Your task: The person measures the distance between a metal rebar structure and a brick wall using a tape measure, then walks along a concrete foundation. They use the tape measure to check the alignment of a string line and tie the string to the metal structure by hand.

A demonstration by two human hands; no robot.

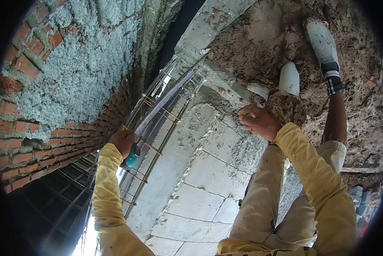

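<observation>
My left hand (123, 142) is wrapped round what looks like a teal and black tape measure (133, 157), beside a cage of thin steel bars (159, 149). From near this hand a long pale strip (166, 97) runs up along the cage towards a concrete beam (200, 32); whether it joins the teal case is hidden by my fingers. My right hand (260, 122) hovers over the edge of the block wall, fingers curled and thumb against them. Anything between those fingers is too small to make out. A clod of earth (286, 106) lies just beyond it.
A brick wall (25, 151) with rough grey mortar rises on the left. Pale block masonry (200, 200) drops away below me. My shoe (323, 45) stands on loose brown soil (358, 111), near a white pipe (289, 79). Grey blocks (357, 198) lie at lower right.
</observation>
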